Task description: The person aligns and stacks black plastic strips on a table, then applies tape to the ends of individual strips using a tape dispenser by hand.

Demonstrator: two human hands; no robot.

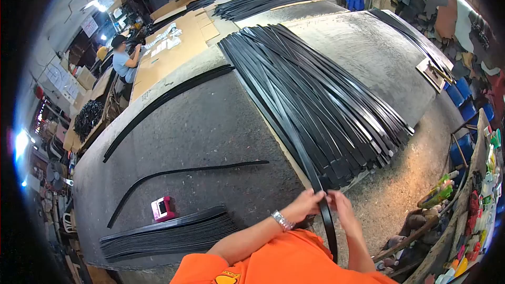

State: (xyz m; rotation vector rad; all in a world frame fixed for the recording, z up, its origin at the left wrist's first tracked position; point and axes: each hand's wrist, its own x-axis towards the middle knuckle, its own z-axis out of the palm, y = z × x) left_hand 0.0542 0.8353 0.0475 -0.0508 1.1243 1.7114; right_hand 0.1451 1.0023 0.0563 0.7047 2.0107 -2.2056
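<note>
Between my two hands runs a long black strap (329,226), its near end hanging past the table edge in front of my orange shirt. My left hand (306,205), with a metal watch at the wrist, pinches the strap from the left. On the other side, the fingers of my right hand (342,209) are closed at the strap's edge, and their tips are partly hidden. Just beyond my hands lies a wide pile of black straps (315,100), fanned out along the table.
Left of my hands, a neat stack of black strips (168,234) lies near a pink-and-white device (163,209). A single curved strip (184,171) rests behind them. A person (124,62) sits at the table's far left. Blue containers (463,150) stand right.
</note>
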